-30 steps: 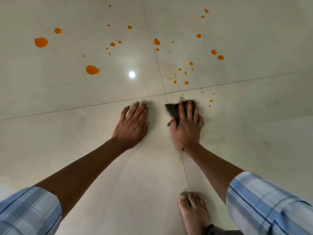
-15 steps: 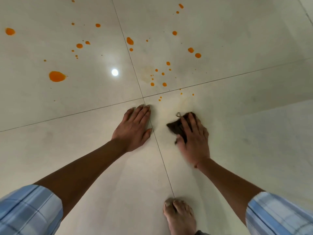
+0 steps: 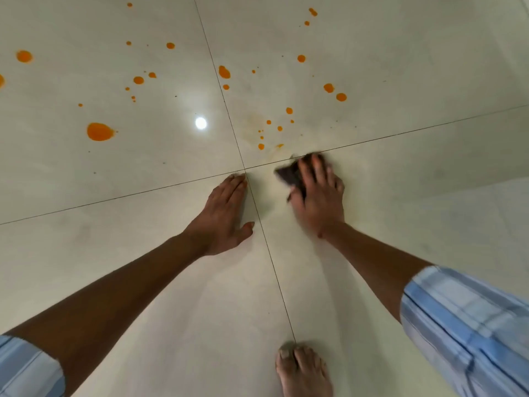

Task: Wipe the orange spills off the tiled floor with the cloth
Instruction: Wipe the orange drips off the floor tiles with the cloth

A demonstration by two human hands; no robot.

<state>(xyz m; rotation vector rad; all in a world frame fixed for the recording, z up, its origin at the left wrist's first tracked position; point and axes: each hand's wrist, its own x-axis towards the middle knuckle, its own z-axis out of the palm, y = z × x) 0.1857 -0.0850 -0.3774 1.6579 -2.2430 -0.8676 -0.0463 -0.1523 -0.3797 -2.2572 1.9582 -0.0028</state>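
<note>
Your blurry right hand is hiding most of the cloth; the picture's left edge is cutting one orange spill.

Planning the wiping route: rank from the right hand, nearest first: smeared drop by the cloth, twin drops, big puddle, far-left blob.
1. Smeared drop, just ahead of the right hand.
2. Twin drops, farther ahead, right.
3. Big puddle, left tile.
4. Far-left blob, beyond it.
</note>
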